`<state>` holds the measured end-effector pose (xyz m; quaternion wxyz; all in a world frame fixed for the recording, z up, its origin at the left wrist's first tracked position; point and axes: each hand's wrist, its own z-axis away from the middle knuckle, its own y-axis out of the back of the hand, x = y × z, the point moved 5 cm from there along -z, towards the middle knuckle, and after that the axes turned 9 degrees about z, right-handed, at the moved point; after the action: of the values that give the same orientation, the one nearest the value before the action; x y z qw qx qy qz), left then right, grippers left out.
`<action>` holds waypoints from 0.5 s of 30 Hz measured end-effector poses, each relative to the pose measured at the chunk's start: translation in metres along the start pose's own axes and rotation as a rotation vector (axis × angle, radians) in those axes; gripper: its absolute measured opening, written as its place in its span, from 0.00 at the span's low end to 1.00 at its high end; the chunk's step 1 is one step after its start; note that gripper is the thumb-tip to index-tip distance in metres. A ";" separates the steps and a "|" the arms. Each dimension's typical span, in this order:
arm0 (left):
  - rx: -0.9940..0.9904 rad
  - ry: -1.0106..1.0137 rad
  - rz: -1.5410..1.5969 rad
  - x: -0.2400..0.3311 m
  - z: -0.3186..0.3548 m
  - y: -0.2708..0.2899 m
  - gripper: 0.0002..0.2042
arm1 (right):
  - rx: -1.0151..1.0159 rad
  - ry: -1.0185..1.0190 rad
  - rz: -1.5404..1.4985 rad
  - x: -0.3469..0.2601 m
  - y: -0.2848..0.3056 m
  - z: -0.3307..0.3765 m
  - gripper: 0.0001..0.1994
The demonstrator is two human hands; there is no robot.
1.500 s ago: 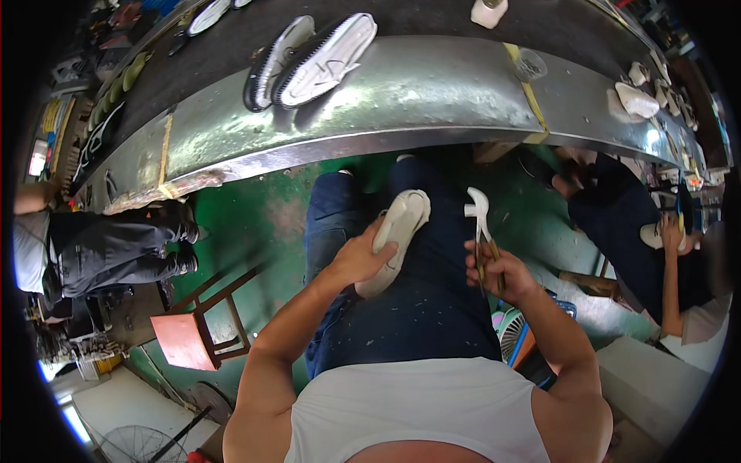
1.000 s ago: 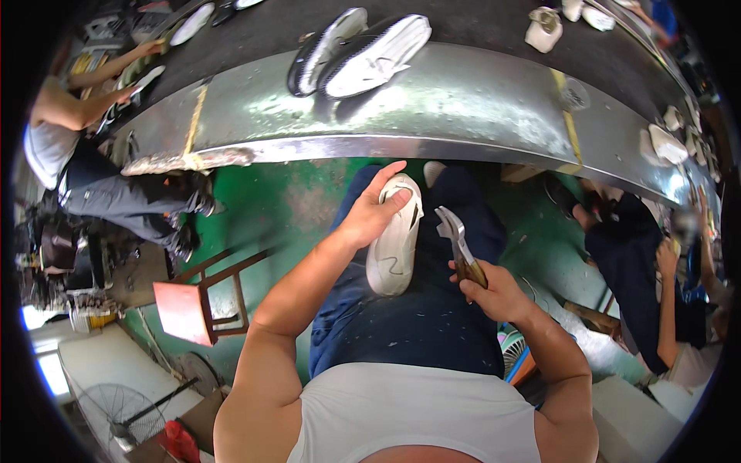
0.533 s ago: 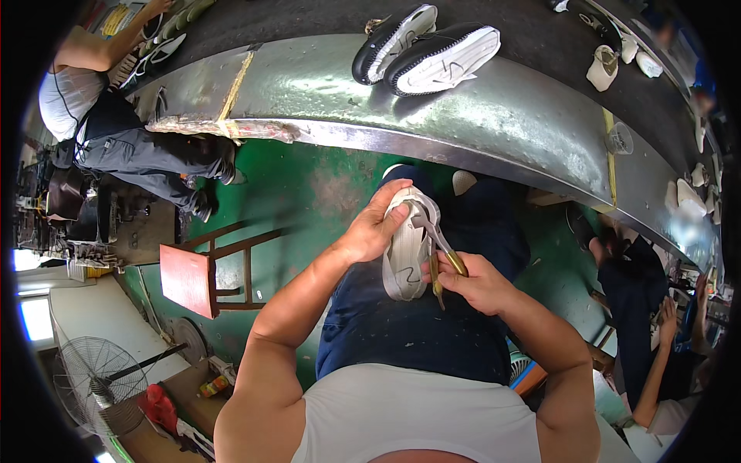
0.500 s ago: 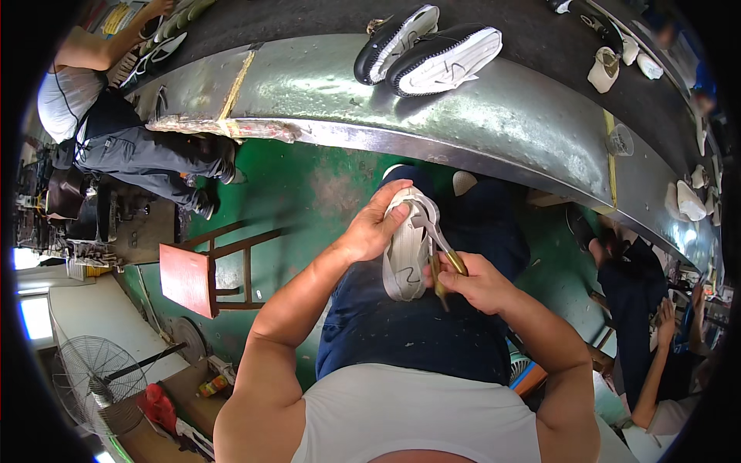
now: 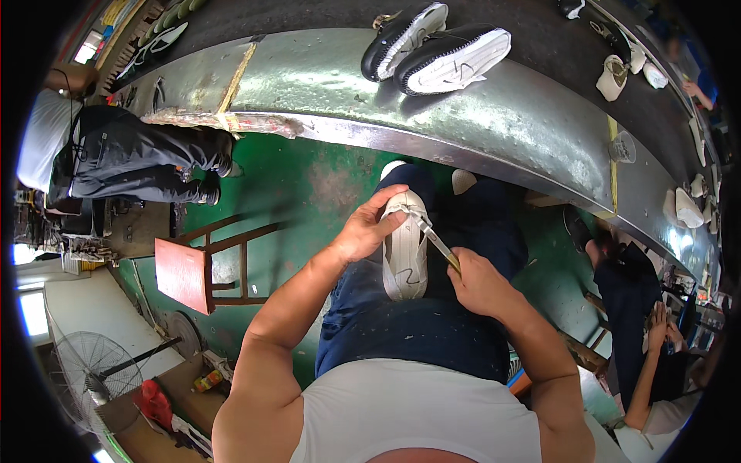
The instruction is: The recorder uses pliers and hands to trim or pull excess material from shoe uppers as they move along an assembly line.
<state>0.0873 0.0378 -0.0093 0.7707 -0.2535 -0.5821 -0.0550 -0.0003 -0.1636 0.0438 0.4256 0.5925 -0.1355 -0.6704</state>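
A pale shoe upper on a white last (image 5: 405,266) lies over my lap, sole side up, with a dark squiggle drawn near its lower end. My left hand (image 5: 363,234) is wrapped around its far end, thumb pressed on the folded edge. My right hand (image 5: 477,284) grips pincers (image 5: 438,244) with silvery jaws and yellowish handles. Their jaws meet the upper's edge at the shoe's right side, close to my left thumb. Most of the handles are hidden inside my right hand.
Ahead runs a metal-edged bench (image 5: 324,85) carrying a pair of black shoes (image 5: 454,62) with white undersides. More pale shoes (image 5: 611,77) lie to the right. A wooden stool (image 5: 184,274) and a fan (image 5: 96,378) stand left. Other people sit at both sides.
The pincers' handles, spread before, are now squeezed together in my right hand. Their jaws have shifted onto the upper's edge. My left hand keeps its hold. The person at left has shifted leftward.
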 end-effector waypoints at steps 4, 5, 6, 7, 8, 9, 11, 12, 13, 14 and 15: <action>0.116 0.124 0.177 -0.001 -0.006 -0.005 0.19 | -0.111 -0.094 0.049 -0.003 0.009 -0.003 0.15; 0.200 0.173 0.208 -0.006 -0.005 -0.002 0.20 | -0.193 -0.122 -0.049 -0.003 0.007 -0.004 0.15; 0.202 0.172 0.209 -0.005 -0.004 -0.001 0.20 | -0.195 -0.120 -0.048 0.005 0.008 -0.001 0.15; 0.202 0.135 0.170 -0.001 -0.004 0.001 0.21 | -0.269 -0.112 -0.279 0.016 0.006 0.007 0.14; 0.204 0.100 0.131 0.004 -0.003 0.003 0.21 | -0.343 -0.102 -0.512 0.021 0.002 0.014 0.13; 0.201 0.099 0.127 0.010 -0.001 0.003 0.21 | -0.244 -0.161 -0.699 0.023 -0.001 0.024 0.11; 0.071 -0.176 -0.046 0.044 0.017 -0.011 0.30 | -0.043 -0.084 -0.694 0.015 0.008 0.021 0.11; 0.073 -0.158 -0.045 0.051 0.033 -0.018 0.30 | 0.151 -0.006 -0.677 0.007 0.017 0.022 0.11; -0.038 -0.275 -0.130 0.063 0.044 -0.034 0.35 | 0.195 0.014 -0.656 0.000 0.021 0.016 0.14; -0.152 -0.392 -0.212 0.072 0.054 -0.049 0.41 | 0.199 -0.001 -0.662 -0.004 0.016 0.007 0.14; -0.215 -0.450 -0.350 0.076 0.066 -0.058 0.45 | 0.297 0.134 -0.716 -0.015 0.014 0.000 0.15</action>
<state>0.0322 0.0333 0.0927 0.5701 -0.2353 -0.7637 -0.1907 0.0043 -0.1615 0.0637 0.0825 0.6997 0.0124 -0.7096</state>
